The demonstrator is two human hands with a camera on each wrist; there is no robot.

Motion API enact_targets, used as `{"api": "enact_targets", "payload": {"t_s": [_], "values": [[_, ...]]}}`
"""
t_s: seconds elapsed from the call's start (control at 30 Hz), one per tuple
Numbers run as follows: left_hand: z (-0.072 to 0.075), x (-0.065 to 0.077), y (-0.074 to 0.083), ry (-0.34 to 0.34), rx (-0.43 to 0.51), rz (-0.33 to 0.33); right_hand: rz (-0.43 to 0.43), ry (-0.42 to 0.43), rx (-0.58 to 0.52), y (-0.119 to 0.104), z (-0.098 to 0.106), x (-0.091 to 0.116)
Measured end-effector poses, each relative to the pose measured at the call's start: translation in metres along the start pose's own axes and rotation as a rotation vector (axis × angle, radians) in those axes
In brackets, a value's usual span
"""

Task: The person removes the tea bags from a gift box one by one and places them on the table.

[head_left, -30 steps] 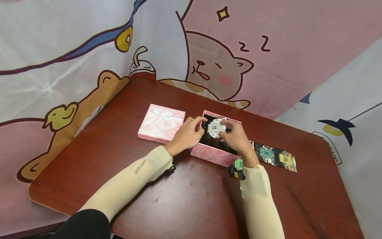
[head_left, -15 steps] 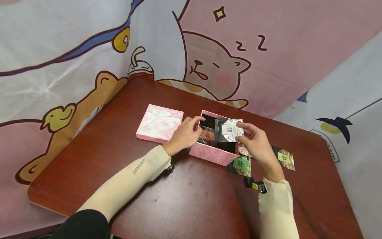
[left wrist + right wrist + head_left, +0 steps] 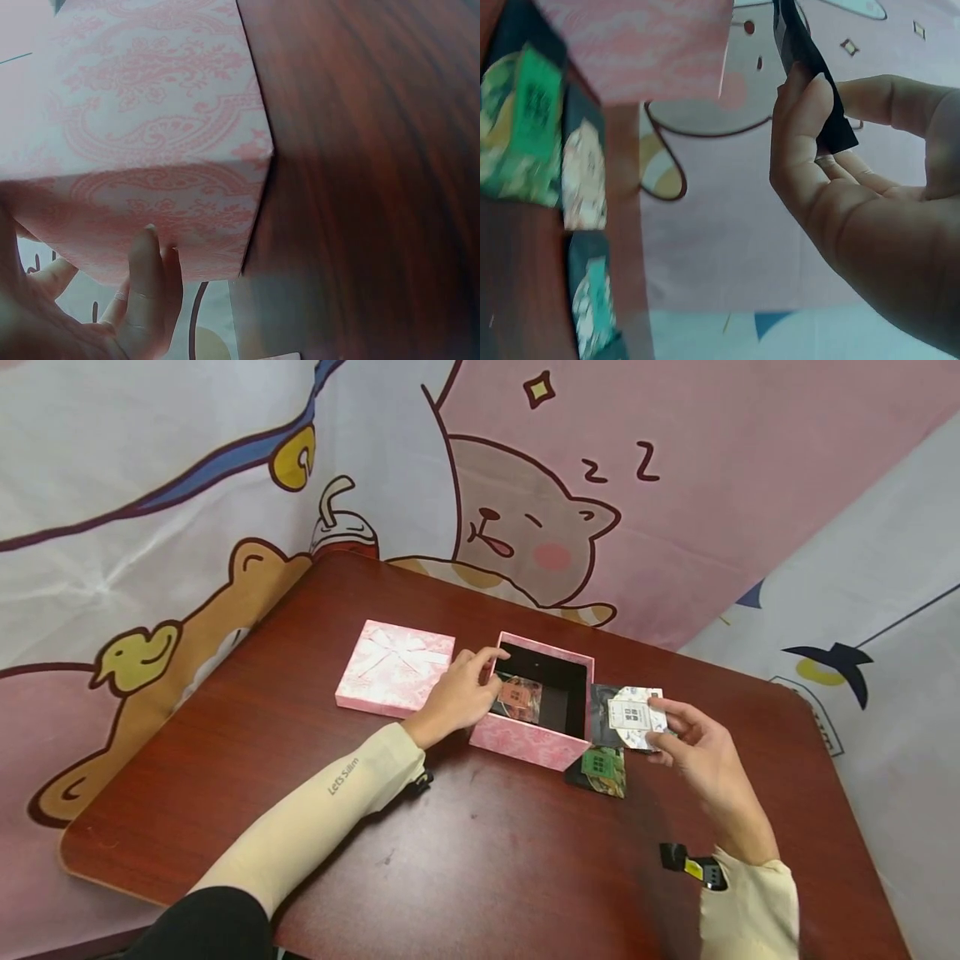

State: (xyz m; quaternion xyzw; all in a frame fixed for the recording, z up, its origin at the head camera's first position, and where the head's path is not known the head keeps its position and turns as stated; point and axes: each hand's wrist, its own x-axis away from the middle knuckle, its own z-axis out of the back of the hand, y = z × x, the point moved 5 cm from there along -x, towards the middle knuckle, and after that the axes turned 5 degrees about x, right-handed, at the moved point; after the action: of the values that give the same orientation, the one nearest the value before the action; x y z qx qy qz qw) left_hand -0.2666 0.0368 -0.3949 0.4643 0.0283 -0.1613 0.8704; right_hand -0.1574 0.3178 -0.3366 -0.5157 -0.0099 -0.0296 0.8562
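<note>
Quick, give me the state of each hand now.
Left hand: grips the pink box at its left wall.
Right hand: pinches a white packet beside the box.

My bench (image 3: 480,852) is dark reddish-brown wood with rounded corners and a soft sheen. Behind it, from nine to twelve o'clock, hangs a pink and white cartoon cloth (image 3: 712,460) showing a sleeping cat (image 3: 517,527), with a yellow duck (image 3: 135,656) at ten o'clock. Light falls evenly.
</note>
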Motion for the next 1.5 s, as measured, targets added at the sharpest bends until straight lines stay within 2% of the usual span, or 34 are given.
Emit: {"api": "enact_targets", "payload": {"t_s": [0.2, 0.43, 0.53, 0.7, 0.8, 0.97, 1.2, 1.5], "values": [[0.000, -0.001, -0.001, 0.000, 0.001, -0.004, -0.049, 0.021, -0.078, 0.026, 0.019, 0.013], [0.000, -0.001, -0.002, -0.010, -0.008, 0.003, -0.128, 0.043, -0.118, 0.056, 0.033, 0.022], [0.000, -0.002, -0.002, -0.009, -0.013, 0.005, -0.149, 0.043, -0.114, 0.069, 0.037, 0.024], [-0.001, -0.002, -0.001, -0.013, -0.012, 0.003, -0.192, 0.035, -0.039, 0.091, 0.043, 0.028], [-0.001, -0.002, -0.001, -0.011, -0.012, 0.003, -0.211, 0.032, -0.045, 0.100, 0.044, 0.029], [-0.001, -0.002, -0.001, -0.008, -0.010, 0.007, -0.246, 0.032, -0.044, 0.112, 0.044, 0.027], [-0.001, -0.001, -0.002, -0.007, 0.000, 0.008, -0.229, 0.026, 0.130, 0.117, 0.043, 0.027], [0.000, -0.001, 0.000, -0.005, -0.007, 0.007, -0.222, 0.009, 0.154, 0.122, 0.042, 0.027]]}}
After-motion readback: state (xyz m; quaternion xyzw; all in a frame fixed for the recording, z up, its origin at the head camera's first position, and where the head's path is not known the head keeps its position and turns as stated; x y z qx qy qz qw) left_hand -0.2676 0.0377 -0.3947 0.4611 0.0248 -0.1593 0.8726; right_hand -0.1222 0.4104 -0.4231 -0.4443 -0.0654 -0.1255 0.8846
